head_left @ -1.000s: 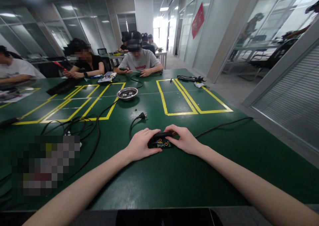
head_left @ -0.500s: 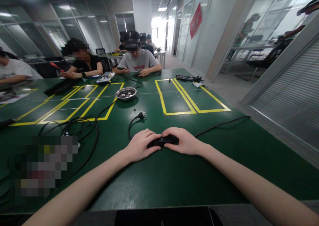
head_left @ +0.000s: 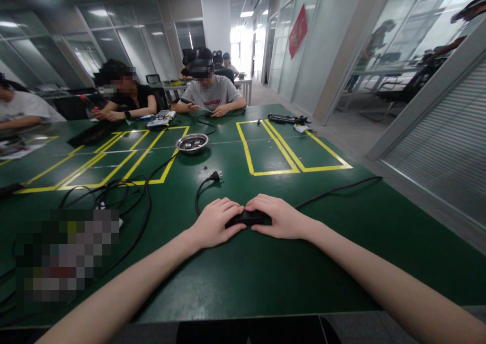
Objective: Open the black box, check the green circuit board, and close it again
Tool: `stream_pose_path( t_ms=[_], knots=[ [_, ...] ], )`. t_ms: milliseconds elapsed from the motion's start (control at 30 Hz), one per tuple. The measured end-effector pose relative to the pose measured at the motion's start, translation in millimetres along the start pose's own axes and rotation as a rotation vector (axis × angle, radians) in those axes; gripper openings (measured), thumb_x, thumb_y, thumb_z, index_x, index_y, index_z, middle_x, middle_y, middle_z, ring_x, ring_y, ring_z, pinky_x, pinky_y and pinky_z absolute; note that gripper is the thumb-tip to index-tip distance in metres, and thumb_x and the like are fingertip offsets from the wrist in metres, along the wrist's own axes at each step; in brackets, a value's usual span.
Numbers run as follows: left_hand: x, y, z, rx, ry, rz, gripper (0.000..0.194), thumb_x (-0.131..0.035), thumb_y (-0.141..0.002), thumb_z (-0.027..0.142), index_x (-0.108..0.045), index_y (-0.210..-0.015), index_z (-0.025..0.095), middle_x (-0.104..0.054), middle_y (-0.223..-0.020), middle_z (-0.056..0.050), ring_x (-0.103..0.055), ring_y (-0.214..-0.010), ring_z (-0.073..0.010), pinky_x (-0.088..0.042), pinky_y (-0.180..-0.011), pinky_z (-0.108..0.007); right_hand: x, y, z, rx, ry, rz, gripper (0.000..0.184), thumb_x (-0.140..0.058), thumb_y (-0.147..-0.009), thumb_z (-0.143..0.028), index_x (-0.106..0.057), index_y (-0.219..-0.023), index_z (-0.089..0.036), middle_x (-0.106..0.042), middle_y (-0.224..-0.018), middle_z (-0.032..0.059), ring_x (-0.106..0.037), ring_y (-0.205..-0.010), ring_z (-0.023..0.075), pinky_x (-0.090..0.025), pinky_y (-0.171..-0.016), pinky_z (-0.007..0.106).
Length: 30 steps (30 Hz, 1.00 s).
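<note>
A black power adapter (head_left: pixel 249 217) lies low over the green table in front of me, its two ends covered by my hands. My left hand (head_left: pixel 217 223) wraps its left end, thumb on the near side and fingers over the top. On the other end, my right hand (head_left: pixel 280 216) grips in the same way. A black cord with a plug (head_left: pixel 216 176) curls out beyond my left hand, its prongs facing right. From behind my right hand, a thinner black cable (head_left: pixel 337 188) runs off toward the right table edge.
A metal bowl (head_left: pixel 192 143) holding small metal parts stands mid-table. Tangled black cables (head_left: pixel 114 187) lie left, near a blurred-out patch. Yellow tape (head_left: pixel 275 172) outlines rectangles on the table. A folded black tripod (head_left: pixel 287 118) lies farther back. Several people sit across the table.
My fingers have shifted slightly on the adapter, and my right hand covers more of its end. The adapter stays in nearly the same place.
</note>
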<state>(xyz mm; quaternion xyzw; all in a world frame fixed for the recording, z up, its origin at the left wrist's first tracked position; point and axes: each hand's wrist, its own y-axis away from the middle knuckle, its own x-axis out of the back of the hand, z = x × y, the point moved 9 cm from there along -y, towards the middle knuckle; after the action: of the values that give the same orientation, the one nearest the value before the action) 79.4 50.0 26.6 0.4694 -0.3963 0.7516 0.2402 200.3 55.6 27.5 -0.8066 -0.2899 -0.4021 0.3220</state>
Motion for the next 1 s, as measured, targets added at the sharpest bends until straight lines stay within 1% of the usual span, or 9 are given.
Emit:
stream_pose_path(
  t_ms=[67, 167, 300, 400, 567, 700, 833, 933, 1000],
  knots=[
    [-0.1, -2, 2, 0.001, -0.047, -0.010, 0.031, -0.053, -0.106, 0.043, -0.065, -0.118, 0.018, -0.074, -0.112, -0.011, -0.067, -0.102, -0.0260, -0.052, -0.089, -0.039, -2, -1, -1, -0.001, 0.078, -0.009, 0.032, -0.074, -0.086, -0.024, -0.064, -0.116, -0.019, -0.072, -0.112, 0.0106, -0.065, -0.104, 0.0259, -0.053, -0.089, 0.038],
    [0.3, -4, 5, 0.010, -0.119, -0.034, 0.031, -0.046, -0.108, 0.041, -0.065, -0.114, 0.017, -0.075, -0.105, -0.010, -0.067, -0.096, -0.0251, -0.051, -0.086, -0.038, -5, -2, -4, 0.016, 0.215, -0.013, 0.027, -0.067, -0.093, -0.024, -0.065, -0.119, -0.016, -0.073, -0.110, 0.0124, -0.066, -0.100, 0.0259, -0.053, -0.086, 0.038],
    [1.2, -5, 10, -0.036, -0.191, -0.037, 0.036, -0.048, -0.107, 0.047, -0.065, -0.114, 0.015, -0.074, -0.099, -0.011, -0.067, -0.091, -0.0254, -0.050, -0.083, -0.038, -7, -2, -7, 0.053, 0.350, -0.023, 0.026, -0.058, -0.102, -0.034, -0.066, -0.118, -0.015, -0.073, -0.102, 0.0125, -0.066, -0.091, 0.0247, -0.051, -0.079, 0.036],
    [1.2, -5, 11, -0.068, -0.216, -0.014, 0.037, -0.044, -0.109, 0.045, -0.066, -0.112, 0.015, -0.074, -0.097, -0.010, -0.066, -0.089, -0.0247, -0.050, -0.081, -0.038, -5, -1, -8, 0.074, 0.400, -0.006, 0.029, -0.055, -0.104, -0.041, -0.069, -0.110, -0.016, -0.072, -0.090, 0.0105, -0.065, -0.084, 0.0236, -0.049, -0.073, 0.034],
    [0.6, -4, 11, -0.042, -0.202, 0.000, 0.035, -0.046, -0.108, 0.044, -0.066, -0.114, 0.015, -0.074, -0.097, -0.010, -0.066, -0.090, -0.0249, -0.049, -0.081, -0.038, -1, 0, -13, 0.153, 0.409, 0.087, 0.034, -0.057, -0.104, -0.044, -0.069, -0.113, -0.014, -0.074, -0.092, 0.0103, -0.067, -0.082, 0.0226, -0.051, -0.073, 0.034],
    [2.8, -7, 7, 0.076, -0.088, 0.016, 0.040, -0.057, -0.100, 0.053, -0.066, -0.112, 0.016, -0.074, -0.100, -0.011, -0.065, -0.093, -0.0268, -0.051, -0.084, -0.040, 3, 4, -24, 0.318, 0.480, 0.204, 0.031, -0.048, -0.108, -0.033, -0.068, -0.120, -0.012, -0.077, -0.109, 0.0136, -0.068, -0.095, 0.0237, -0.054, -0.079, 0.036],
    [1.7, -7, -6, 0.275, 0.104, -0.001, 0.035, -0.046, -0.106, 0.046, -0.068, -0.103, 0.018, -0.073, -0.097, -0.007, -0.065, -0.091, -0.0224, -0.051, -0.083, -0.035, 10, 14, -36, 0.471, 0.555, 0.345, 0.031, -0.045, -0.109, -0.026, -0.066, -0.128, -0.013, -0.077, -0.121, 0.0127, -0.066, -0.106, 0.0237, -0.055, -0.086, 0.038],
    [-7.3, -5, -15, 0.391, 0.295, -0.105, 0.036, -0.051, -0.104, 0.048, -0.071, -0.099, 0.018, -0.074, -0.091, -0.004, -0.065, -0.082, -0.0197, -0.050, -0.075, -0.030, 8, 15, -37, 0.489, 0.550, 0.340, 0.031, -0.046, -0.108, -0.026, -0.067, -0.128, -0.013, -0.077, -0.120, 0.0131, -0.067, -0.108, 0.0238, -0.055, -0.088, 0.038],
    [-12.1, -3, -17, 0.412, 0.431, -0.150, 0.030, -0.058, -0.102, 0.044, -0.072, -0.103, 0.018, -0.075, -0.095, -0.003, -0.067, -0.084, -0.0192, -0.050, -0.076, -0.029, 5, 10, -34, 0.433, 0.513, 0.290, 0.034, -0.050, -0.107, -0.035, -0.067, -0.127, -0.013, -0.077, -0.118, 0.0144, -0.068, -0.104, 0.0246, -0.055, -0.085, 0.038]
  ],
)
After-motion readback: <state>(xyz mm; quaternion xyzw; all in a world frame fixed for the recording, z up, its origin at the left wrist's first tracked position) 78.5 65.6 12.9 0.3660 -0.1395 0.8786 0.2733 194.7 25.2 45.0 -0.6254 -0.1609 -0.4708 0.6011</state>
